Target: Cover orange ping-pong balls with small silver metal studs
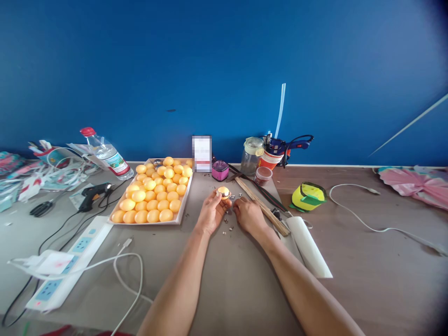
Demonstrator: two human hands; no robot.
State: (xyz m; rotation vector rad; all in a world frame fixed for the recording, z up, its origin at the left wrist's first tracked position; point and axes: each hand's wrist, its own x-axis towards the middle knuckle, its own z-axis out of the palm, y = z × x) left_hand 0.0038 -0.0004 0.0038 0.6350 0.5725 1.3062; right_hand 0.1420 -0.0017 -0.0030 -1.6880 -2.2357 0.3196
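Left hand (212,210) pinches one yellow ball (223,192) at its fingertips, top exposed, likely for access. Right hand (247,214) just right, fingers curled onto table, contents unclear. Metal bits (229,225) lie below the grip, ball tray (145,223) left.

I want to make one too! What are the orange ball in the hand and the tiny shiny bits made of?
The orange ball in the left hand looks like smooth plastic: even colour, soft sheen. The tiny bits on the table look like metal, silvery and glinting, but too small to be sure.
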